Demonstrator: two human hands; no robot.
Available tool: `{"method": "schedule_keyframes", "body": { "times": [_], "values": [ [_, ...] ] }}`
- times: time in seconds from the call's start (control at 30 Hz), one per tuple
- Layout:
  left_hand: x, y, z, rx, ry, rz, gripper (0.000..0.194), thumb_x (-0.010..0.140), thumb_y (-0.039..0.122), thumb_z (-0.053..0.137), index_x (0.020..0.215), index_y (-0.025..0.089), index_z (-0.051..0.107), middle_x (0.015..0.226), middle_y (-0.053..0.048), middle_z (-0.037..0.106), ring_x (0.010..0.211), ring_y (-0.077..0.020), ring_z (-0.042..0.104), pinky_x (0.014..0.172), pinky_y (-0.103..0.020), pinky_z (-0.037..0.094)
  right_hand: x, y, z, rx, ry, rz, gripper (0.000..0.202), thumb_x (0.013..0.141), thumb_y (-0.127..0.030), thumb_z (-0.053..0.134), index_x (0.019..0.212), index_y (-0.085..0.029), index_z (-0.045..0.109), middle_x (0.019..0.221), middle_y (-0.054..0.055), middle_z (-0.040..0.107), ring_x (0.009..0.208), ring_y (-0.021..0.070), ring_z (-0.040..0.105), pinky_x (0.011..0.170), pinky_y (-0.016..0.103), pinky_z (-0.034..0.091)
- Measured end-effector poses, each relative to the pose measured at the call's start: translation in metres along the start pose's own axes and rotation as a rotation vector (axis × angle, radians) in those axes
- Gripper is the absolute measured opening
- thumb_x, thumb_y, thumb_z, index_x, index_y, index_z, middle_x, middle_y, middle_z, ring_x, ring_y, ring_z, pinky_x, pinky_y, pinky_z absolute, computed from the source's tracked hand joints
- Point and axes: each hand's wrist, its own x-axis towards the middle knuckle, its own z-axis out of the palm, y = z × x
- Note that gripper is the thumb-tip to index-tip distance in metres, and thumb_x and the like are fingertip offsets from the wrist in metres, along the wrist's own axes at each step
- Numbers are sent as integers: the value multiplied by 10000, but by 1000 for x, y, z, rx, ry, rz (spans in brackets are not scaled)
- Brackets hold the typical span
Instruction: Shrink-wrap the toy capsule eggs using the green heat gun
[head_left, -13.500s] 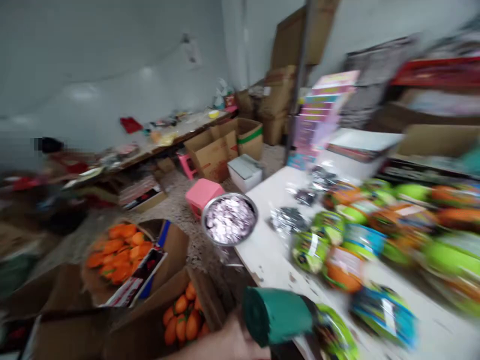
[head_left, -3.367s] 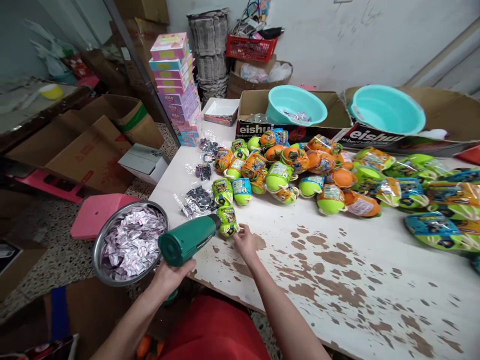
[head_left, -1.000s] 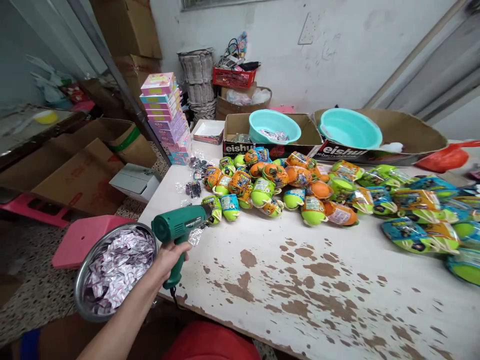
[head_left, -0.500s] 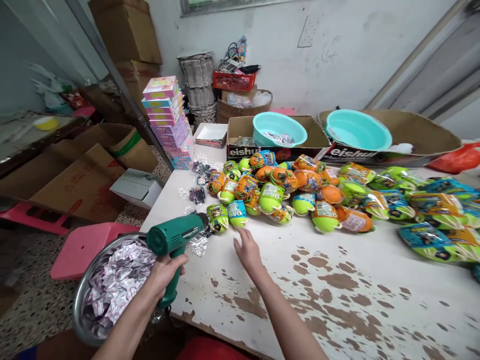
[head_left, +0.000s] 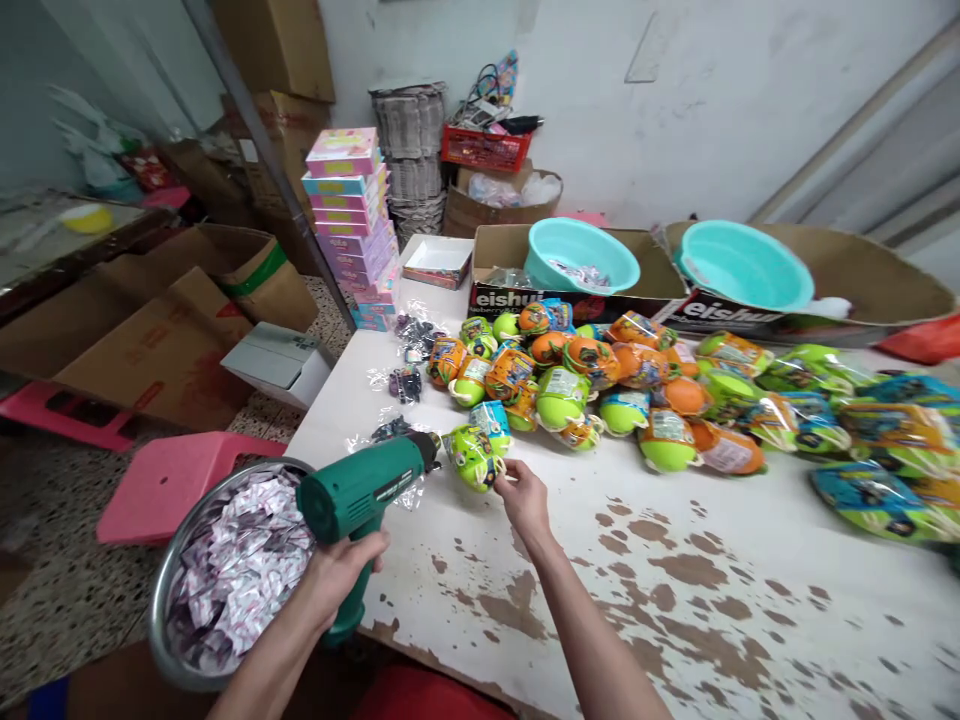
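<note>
Left forearm [head_left: 274,645] bare, slanting up rightward; left hand [head_left: 337,577] at near left corner of table [head_left: 411,590], fingers curled closed, thumb pointing right. Right forearm [head_left: 592,625] bare, slanting up leftward across near edge; right hand [head_left: 526,502] farther in, thumb and fingertips pinched.

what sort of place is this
Probably a small packing workshop: the left hand holds what looks like a green heat gun, wrapped orange and green packs crowd the table, and small sachets fill a bowl.
</note>
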Motion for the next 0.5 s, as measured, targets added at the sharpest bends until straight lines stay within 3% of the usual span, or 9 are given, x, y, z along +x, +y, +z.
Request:
{"method": "schedule_keyframes", "body": {
  "times": [0.13, 0.23, 0.33, 0.5],
  "values": [
    [-22, 3, 2, 37, -155, -14, 176, 688, 365, 652, 617, 204, 654, 586, -2, 641, 610, -201, 601, 680, -310, 498, -25, 6, -24, 453, -12, 261, 311, 560, -304, 747, 820, -169, 642, 717, 38, 710, 658, 203, 672, 628, 309, 561],
    [-27, 10, 11, 26, -171, 6, 185, 661, 385, 671, 655, 200, 678, 575, -8, 646, 581, -205, 600, 646, -320, 507, -37, 8, -36, 541, 0, 350, 310, 520, -259, 776, 792, -169, 657, 681, 28, 705, 647, 197, 685, 608, 280, 568],
    [-25, 16, 19, 10, -172, 52, 171, 678, 369, 653, 634, 204, 658, 559, 3, 626, 568, -185, 583, 640, -301, 498, -46, 10, -48, 621, -67, 408, 286, 516, -215, 774, 778, -166, 667, 711, 35, 713, 669, 195, 696, 609, 256, 569],
    [-35, 13, 25, 40, -244, -33, 176, 656, 364, 663, 664, 188, 663, 565, -3, 626, 552, -183, 575, 618, -298, 489, -58, 14, -64, 715, -107, 443, 310, 512, -200, 787, 797, -151, 676, 767, 63, 722, 715, 206, 699, 644, 268, 570]
  ]
}}
